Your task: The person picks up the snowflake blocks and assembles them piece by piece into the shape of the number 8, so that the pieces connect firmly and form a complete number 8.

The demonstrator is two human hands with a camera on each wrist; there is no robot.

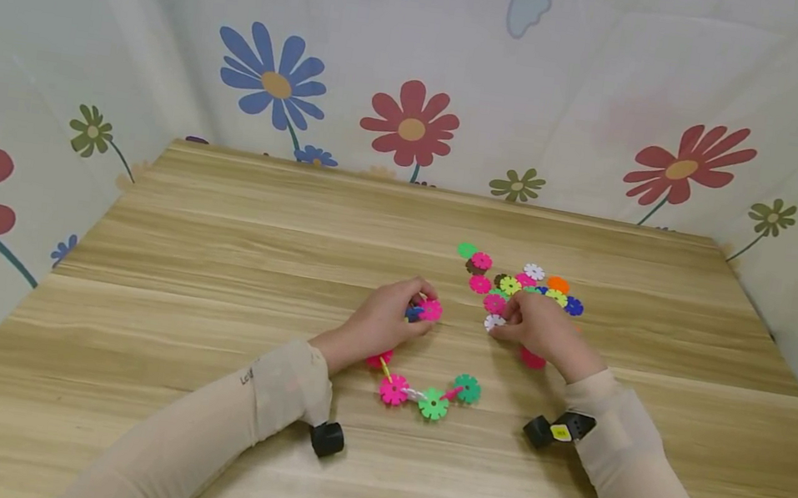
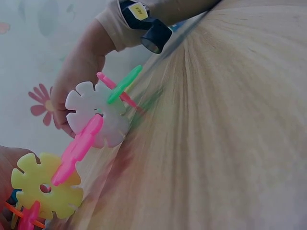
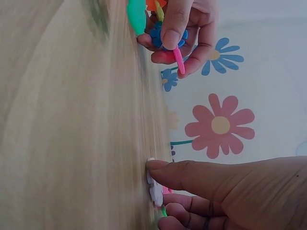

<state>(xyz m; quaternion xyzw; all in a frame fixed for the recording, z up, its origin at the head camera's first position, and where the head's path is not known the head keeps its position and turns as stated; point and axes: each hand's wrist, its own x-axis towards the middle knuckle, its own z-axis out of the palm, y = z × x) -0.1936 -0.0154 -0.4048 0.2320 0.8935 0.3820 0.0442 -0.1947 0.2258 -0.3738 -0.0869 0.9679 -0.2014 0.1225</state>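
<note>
My left hand pinches a blue notched disc, of the interlocking toy kind, with a pink disc slotted onto it. From that hand a chain of discs curves toward me, with a pink disc, a light green disc and a teal disc at its end. In the left wrist view, a yellow disc and a white disc of the chain show large. At the pile's near edge my right hand pinches a white disc between thumb and fingers.
Loose discs lie in a pile beyond the right hand, among them an orange disc, a dark blue disc and a white disc. A red disc lies under the right wrist. Flowered cloth surrounds the wooden table.
</note>
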